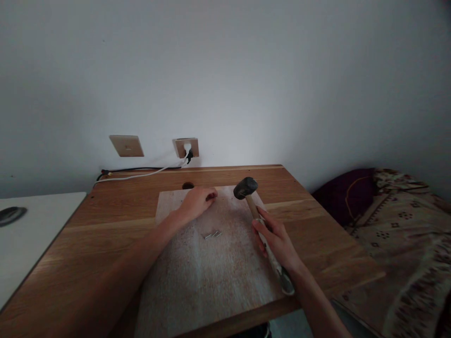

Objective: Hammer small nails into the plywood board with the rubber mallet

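My right hand (276, 234) is wrapped round the wooden handle of a hammer (245, 188), whose dark head is raised above the far right part of a pale wooden board (211, 286). Over the board's far edge, my left hand (199, 202) has its fingers curled together. Whatever they pinch, if anything, is too small or hidden to make out. Several nails (213, 234) lie loose on the board, nearer to me than my left hand.
Under the board is a wooden table (116, 244) against a wall. A socket (186, 148) with plugs feeds white and black cables (141, 174) along its back edge. A white surface (38, 234) adjoins on the left; patterned bedding (398, 234) and a dark purple cushion (347, 195) lie right.
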Action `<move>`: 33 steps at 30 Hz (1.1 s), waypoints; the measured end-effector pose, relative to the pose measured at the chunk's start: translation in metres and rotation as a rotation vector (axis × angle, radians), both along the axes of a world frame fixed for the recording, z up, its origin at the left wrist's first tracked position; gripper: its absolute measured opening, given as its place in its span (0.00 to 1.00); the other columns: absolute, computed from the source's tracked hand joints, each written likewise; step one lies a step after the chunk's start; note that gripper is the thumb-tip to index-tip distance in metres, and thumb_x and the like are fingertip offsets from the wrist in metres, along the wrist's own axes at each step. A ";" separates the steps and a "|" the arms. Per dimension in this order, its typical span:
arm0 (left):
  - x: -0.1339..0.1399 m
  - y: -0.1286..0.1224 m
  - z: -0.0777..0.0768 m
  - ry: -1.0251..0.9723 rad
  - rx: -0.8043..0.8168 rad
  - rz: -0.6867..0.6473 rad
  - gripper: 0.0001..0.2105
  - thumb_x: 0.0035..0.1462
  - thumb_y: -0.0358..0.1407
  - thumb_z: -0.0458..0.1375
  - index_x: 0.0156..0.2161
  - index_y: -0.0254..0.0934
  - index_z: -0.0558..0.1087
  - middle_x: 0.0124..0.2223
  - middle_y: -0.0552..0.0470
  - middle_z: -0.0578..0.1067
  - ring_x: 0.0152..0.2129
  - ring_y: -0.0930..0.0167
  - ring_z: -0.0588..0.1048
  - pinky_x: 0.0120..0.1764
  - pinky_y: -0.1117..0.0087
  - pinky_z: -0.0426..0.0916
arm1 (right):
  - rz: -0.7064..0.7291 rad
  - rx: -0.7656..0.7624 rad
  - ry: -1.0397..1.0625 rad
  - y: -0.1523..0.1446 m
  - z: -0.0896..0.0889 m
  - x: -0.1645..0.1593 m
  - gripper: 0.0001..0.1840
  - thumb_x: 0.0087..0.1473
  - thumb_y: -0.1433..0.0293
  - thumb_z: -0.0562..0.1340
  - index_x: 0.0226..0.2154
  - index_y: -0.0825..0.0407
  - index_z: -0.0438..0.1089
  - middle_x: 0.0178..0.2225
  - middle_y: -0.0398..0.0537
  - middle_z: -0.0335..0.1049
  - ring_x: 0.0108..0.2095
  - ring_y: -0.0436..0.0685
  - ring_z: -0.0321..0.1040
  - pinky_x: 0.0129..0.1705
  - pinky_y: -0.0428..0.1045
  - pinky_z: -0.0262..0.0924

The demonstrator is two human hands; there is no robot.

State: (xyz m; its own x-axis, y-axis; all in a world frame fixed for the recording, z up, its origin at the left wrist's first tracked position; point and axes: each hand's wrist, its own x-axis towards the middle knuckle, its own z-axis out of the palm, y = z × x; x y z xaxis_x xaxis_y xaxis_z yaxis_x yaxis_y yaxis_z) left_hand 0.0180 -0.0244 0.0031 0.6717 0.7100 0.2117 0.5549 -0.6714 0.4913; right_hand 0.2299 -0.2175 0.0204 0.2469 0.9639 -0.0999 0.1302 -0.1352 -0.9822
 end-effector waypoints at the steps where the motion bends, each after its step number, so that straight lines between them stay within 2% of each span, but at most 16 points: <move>1: 0.000 0.000 -0.002 -0.005 0.010 0.000 0.08 0.60 0.27 0.61 0.41 0.39 0.81 0.42 0.48 0.84 0.41 0.63 0.80 0.46 0.63 0.71 | 0.018 0.003 0.001 0.001 -0.002 -0.001 0.36 0.59 0.53 0.64 0.65 0.53 0.65 0.21 0.34 0.61 0.13 0.46 0.56 0.12 0.43 0.56; 4: 0.003 -0.003 -0.005 -0.034 0.028 -0.014 0.08 0.59 0.26 0.61 0.41 0.39 0.81 0.42 0.48 0.83 0.42 0.63 0.80 0.47 0.63 0.71 | 0.043 -0.004 0.002 0.003 -0.003 -0.005 0.36 0.60 0.54 0.64 0.66 0.52 0.64 0.24 0.35 0.62 0.14 0.46 0.57 0.12 0.43 0.56; 8: 0.004 -0.003 -0.004 -0.097 0.019 -0.010 0.06 0.58 0.26 0.63 0.39 0.39 0.80 0.41 0.49 0.83 0.42 0.63 0.80 0.47 0.64 0.72 | 0.078 -0.045 -0.022 0.008 0.005 -0.016 0.35 0.60 0.54 0.63 0.64 0.52 0.65 0.27 0.37 0.64 0.15 0.47 0.60 0.12 0.43 0.56; 11: 0.003 -0.002 -0.006 -0.131 -0.026 0.042 0.14 0.56 0.25 0.63 0.47 0.38 0.79 0.39 0.50 0.83 0.39 0.64 0.81 0.47 0.64 0.72 | 0.141 -0.054 -0.062 0.011 0.009 -0.024 0.35 0.61 0.54 0.62 0.65 0.52 0.64 0.27 0.38 0.65 0.16 0.47 0.61 0.13 0.44 0.58; 14: 0.001 -0.001 -0.010 -0.140 -0.048 0.052 0.24 0.54 0.23 0.63 0.57 0.38 0.74 0.40 0.50 0.84 0.39 0.64 0.82 0.47 0.65 0.73 | 0.180 -0.048 -0.100 0.015 0.007 -0.031 0.37 0.62 0.55 0.60 0.68 0.54 0.61 0.22 0.35 0.64 0.15 0.48 0.59 0.15 0.44 0.58; 17: 0.002 0.001 -0.012 -0.135 -0.043 0.053 0.29 0.52 0.22 0.62 0.60 0.37 0.72 0.41 0.48 0.84 0.41 0.63 0.83 0.47 0.65 0.73 | 0.208 -0.056 -0.152 0.017 0.004 -0.034 0.37 0.63 0.56 0.59 0.69 0.55 0.60 0.19 0.33 0.61 0.14 0.49 0.59 0.15 0.43 0.57; 19: 0.003 0.001 -0.011 -0.114 -0.046 0.061 0.30 0.52 0.21 0.61 0.61 0.37 0.71 0.41 0.48 0.84 0.41 0.63 0.82 0.47 0.65 0.73 | 0.210 -0.050 -0.162 0.018 0.003 -0.034 0.37 0.62 0.56 0.59 0.68 0.56 0.61 0.21 0.35 0.64 0.15 0.48 0.59 0.15 0.43 0.56; 22: 0.001 -0.004 -0.001 -0.052 -0.012 0.062 0.29 0.53 0.22 0.61 0.61 0.36 0.70 0.45 0.46 0.83 0.45 0.61 0.81 0.49 0.63 0.73 | 0.205 -0.046 -0.176 0.017 0.002 -0.034 0.37 0.62 0.56 0.59 0.68 0.56 0.61 0.21 0.35 0.65 0.14 0.48 0.59 0.15 0.43 0.56; 26: -0.015 -0.030 0.024 0.134 0.190 0.019 0.21 0.56 0.29 0.63 0.55 0.33 0.72 0.55 0.37 0.76 0.55 0.53 0.74 0.57 0.53 0.69 | 0.210 -0.052 -0.155 0.013 0.000 -0.030 0.38 0.63 0.56 0.60 0.69 0.57 0.60 0.16 0.33 0.60 0.14 0.49 0.58 0.16 0.43 0.56; 28: -0.026 -0.051 0.038 0.235 0.226 -0.086 0.18 0.57 0.33 0.63 0.53 0.34 0.72 0.55 0.38 0.74 0.52 0.55 0.75 0.55 0.55 0.69 | 0.173 -0.047 -0.120 0.011 0.000 -0.028 0.39 0.62 0.54 0.60 0.69 0.56 0.59 0.16 0.33 0.61 0.14 0.49 0.58 0.15 0.43 0.56; 30: -0.033 -0.073 0.047 0.336 0.230 -0.205 0.14 0.58 0.36 0.63 0.49 0.35 0.73 0.50 0.41 0.76 0.48 0.57 0.77 0.52 0.56 0.70 | 0.134 -0.051 -0.094 0.009 0.002 -0.026 0.40 0.61 0.53 0.61 0.69 0.56 0.59 0.18 0.34 0.62 0.14 0.49 0.58 0.14 0.43 0.56; 33: -0.038 -0.096 0.050 0.457 0.224 -0.329 0.10 0.58 0.33 0.63 0.45 0.36 0.74 0.42 0.45 0.79 0.42 0.58 0.79 0.47 0.58 0.70 | 0.105 -0.052 -0.082 0.008 0.007 -0.024 0.40 0.60 0.53 0.62 0.68 0.55 0.61 0.22 0.36 0.64 0.15 0.48 0.59 0.13 0.44 0.58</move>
State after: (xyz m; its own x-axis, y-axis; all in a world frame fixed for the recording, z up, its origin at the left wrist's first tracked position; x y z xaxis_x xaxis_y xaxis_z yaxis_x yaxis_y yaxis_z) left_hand -0.0202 -0.1203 0.0530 0.9065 0.4211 -0.0298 0.4221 -0.9031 0.0791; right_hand 0.2061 -0.2092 0.0271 0.1539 0.9789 -0.1342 0.2261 -0.1671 -0.9597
